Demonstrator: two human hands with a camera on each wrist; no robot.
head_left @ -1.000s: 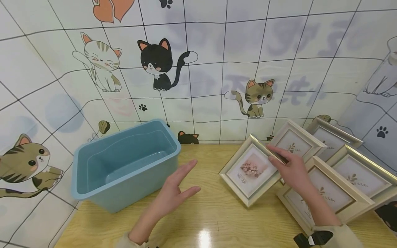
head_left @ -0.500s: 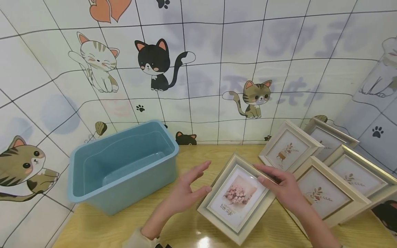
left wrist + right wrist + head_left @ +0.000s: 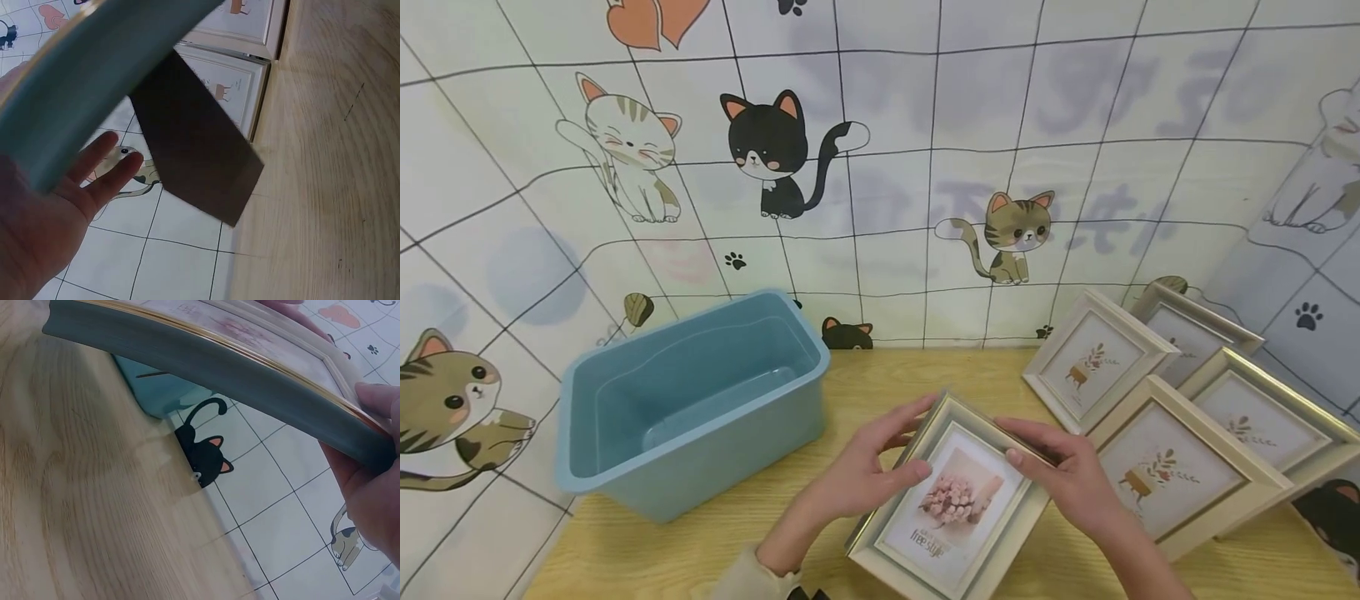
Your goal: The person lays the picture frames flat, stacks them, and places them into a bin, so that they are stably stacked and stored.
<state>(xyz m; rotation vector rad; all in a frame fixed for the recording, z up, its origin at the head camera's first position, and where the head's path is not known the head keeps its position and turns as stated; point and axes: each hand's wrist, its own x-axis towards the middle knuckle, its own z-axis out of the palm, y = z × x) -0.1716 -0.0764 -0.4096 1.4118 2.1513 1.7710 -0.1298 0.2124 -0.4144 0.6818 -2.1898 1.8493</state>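
Note:
A pale gold picture frame with a pink flower print is held tilted over the front of the table, between both hands. My left hand holds its left edge, thumb on the front and fingers behind. On the upper right edge my right hand grips it, with the thumb on the face. The left wrist view shows a dark stand leg jutting from the frame's back, beside the left hand's extended fingers. In the right wrist view, the grey-green side of the frame lies in the right hand.
A blue plastic bin stands at the left of the wooden table. Several picture frames stand propped at the right; the nearest frame is close to my right forearm. A cat-patterned tiled wall covering rises behind.
The right hand has carried the picture frame left and toward me, away from the standing frames. My left hand has moved right and come onto its left edge.

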